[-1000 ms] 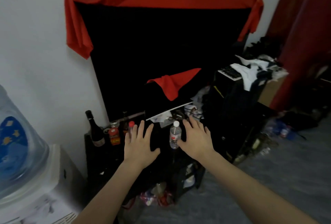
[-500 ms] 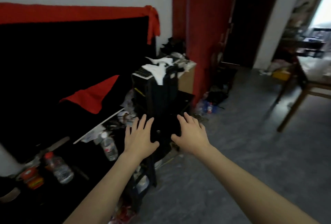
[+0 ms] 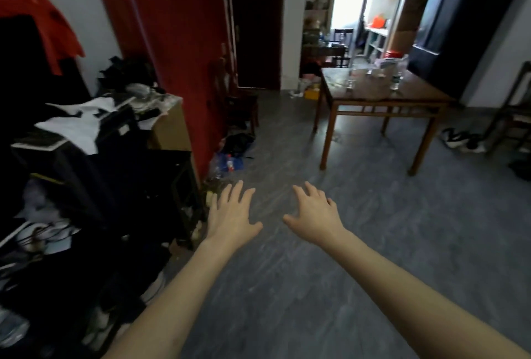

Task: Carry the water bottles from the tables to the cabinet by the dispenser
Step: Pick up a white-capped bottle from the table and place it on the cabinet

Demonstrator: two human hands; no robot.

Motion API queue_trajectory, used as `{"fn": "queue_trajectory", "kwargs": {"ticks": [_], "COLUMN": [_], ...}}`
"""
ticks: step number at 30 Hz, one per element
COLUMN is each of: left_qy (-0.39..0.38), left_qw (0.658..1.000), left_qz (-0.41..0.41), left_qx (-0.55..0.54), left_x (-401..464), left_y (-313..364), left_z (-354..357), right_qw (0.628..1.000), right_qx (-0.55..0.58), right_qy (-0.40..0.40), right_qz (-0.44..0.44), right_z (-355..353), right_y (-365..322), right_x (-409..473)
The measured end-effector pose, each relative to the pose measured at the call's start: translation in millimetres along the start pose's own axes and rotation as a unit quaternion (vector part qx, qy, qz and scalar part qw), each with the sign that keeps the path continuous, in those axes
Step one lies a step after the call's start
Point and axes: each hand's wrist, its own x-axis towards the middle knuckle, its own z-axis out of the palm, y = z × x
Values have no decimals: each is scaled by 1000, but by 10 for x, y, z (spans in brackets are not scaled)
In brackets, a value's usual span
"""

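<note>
Both hands, left (image 3: 231, 216) and right (image 3: 314, 215), reach out palm-down over the floor (image 3: 316, 287), fingers spread, holding nothing. The bottles (image 3: 395, 78) stand on the table (image 3: 382, 101), well apart from both hands, ahead and to the right.

Clear water bottles (image 3: 394, 80) stand upright on wooden table (image 3: 382, 97).

No legible text, label or number anywhere.
</note>
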Motion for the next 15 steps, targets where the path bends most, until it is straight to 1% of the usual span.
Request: {"fn": "queue_trajectory", "kwargs": {"ticks": [3, 6, 10, 15], "left_qy": [-16, -4, 6, 7], "left_qw": [999, 997, 994, 990], "left_qz": [35, 71, 111, 138], "left_qx": [7, 2, -9, -8], "left_x": [240, 488, 743, 1092], "left_y": [347, 586, 764, 843], "left_z": [7, -54, -111, -187], "right_qw": [999, 996, 993, 990], "right_qx": [-1, 1, -4, -4], "right_qy": [1, 11, 30, 43], "right_qz": [50, 86, 111, 134], "right_z": [-101, -224, -348, -422], "right_y": [378, 591, 688, 684], "right_x": [-1, 41, 149, 351]}}
